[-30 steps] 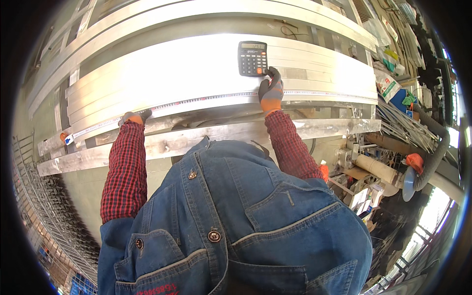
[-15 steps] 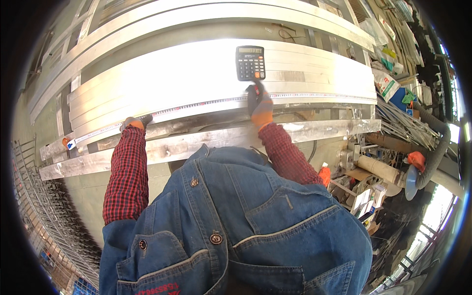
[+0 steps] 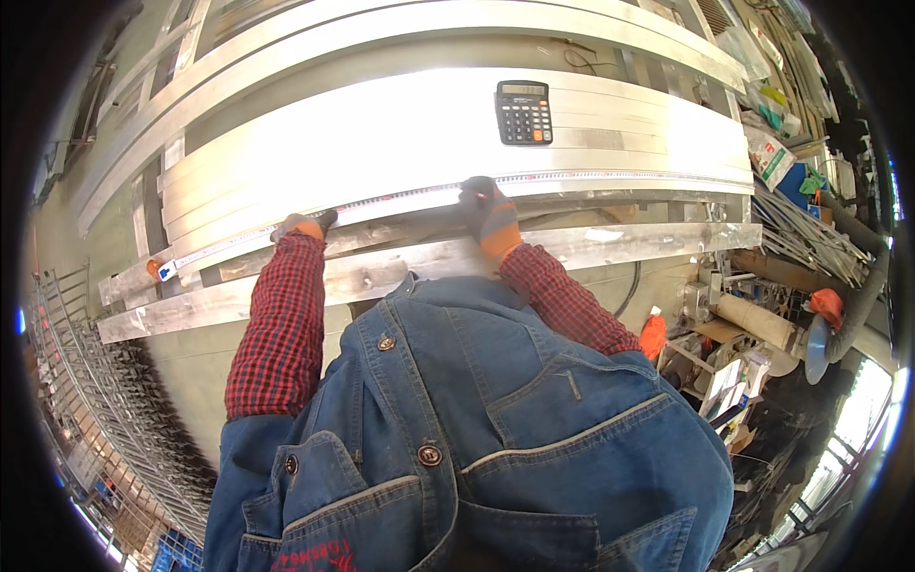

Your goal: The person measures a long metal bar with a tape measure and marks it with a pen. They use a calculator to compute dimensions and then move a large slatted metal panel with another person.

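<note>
Long pale metal bars lie side by side in front of me. A tape measure is stretched along their near edge, its orange-and-white case at the left end. My left hand, in a grey glove with an orange cuff, is closed over the tape at the bar's edge. My right hand, gloved alike, is closed just in front of the tape, near the middle. A small red bit shows at its fingers, but what it holds is too blurred to name. A black calculator rests on the bars beyond it.
Metal support beams run beneath and in front of the bars. At the right are thin rods, a cardboard tube and bagged clutter. A metal rack stands at the left.
My right hand has moved left and toward me, away from the calculator. The whole view has shifted, so the bars and calculator appear farther right. My left hand stays at the tape.
</note>
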Available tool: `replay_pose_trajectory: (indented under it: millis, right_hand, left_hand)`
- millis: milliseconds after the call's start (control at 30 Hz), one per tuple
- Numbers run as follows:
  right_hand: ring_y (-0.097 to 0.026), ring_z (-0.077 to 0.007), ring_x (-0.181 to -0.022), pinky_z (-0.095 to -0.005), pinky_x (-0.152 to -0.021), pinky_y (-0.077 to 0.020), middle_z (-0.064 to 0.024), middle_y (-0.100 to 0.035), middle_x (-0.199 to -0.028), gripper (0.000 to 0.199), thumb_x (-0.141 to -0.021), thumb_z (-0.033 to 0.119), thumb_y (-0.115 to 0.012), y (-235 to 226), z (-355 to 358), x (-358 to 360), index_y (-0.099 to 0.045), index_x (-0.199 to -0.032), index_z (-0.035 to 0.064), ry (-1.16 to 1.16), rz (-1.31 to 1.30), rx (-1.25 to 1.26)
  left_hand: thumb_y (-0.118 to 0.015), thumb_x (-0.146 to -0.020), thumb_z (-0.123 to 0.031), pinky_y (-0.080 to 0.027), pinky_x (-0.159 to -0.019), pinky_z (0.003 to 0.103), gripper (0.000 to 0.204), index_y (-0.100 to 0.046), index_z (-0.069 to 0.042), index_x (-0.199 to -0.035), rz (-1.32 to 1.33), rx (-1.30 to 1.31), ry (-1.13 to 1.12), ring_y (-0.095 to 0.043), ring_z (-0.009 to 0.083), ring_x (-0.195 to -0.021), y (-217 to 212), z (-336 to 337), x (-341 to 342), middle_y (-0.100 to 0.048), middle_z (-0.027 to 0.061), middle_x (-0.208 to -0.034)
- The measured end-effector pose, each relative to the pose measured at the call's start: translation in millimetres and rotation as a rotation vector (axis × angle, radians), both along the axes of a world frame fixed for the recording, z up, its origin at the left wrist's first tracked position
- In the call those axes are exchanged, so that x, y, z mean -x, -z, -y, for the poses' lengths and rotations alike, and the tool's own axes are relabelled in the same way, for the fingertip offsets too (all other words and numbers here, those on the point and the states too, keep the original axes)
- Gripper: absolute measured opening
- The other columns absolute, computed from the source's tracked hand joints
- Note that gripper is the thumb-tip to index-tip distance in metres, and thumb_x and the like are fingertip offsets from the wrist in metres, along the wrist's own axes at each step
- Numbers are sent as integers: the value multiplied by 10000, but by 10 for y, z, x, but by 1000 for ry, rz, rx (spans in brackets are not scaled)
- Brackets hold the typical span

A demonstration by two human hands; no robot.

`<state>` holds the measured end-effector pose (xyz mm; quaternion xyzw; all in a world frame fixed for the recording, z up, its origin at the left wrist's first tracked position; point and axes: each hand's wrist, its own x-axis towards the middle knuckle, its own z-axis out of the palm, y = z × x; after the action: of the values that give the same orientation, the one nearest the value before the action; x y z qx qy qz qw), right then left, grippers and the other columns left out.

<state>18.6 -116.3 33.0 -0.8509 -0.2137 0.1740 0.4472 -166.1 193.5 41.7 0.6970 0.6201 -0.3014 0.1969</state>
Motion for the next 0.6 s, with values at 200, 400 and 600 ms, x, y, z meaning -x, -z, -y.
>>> replay_pose_trajectory:
  millis: [200, 400, 600]
  right_hand:
    - [-786, -382, -958, -465, -867, -619, -193, -787, -1018, 185, -1016, 231, -702, 12, -43, 158, -703, -1139, 92, -51, 51, -4]
    - [-777, -410, -995, -477, -909, -609, -196, -793, -1059, 241, -1003, 258, -719, 53, -99, 190, -713, -1175, 90, -66, 43, 67]
    - [-778, -401, -977, -467, -890, -611, -194, -790, -1057, 228, -1005, 249, -719, 94, -228, 232, -723, -1174, 96, -92, 66, 92]
  left_hand:
    - [-759, -861, -780, -542, -1066, 488, 901, -761, -30, -1360, -5, 9, 41, -698, 365, -1260, 101, -14, 55, -745, 189, -1392]
    - [-742, -864, -802, -556, -1014, 477, 889, -783, -33, -1308, -44, 43, 100, -720, 332, -1183, 61, -56, 23, -777, 168, -1288]
    - [-760, -850, -813, -573, -994, 475, 901, -787, -32, -1298, -19, 54, 100, -736, 332, -1158, 7, -35, 9, -783, 170, -1276]
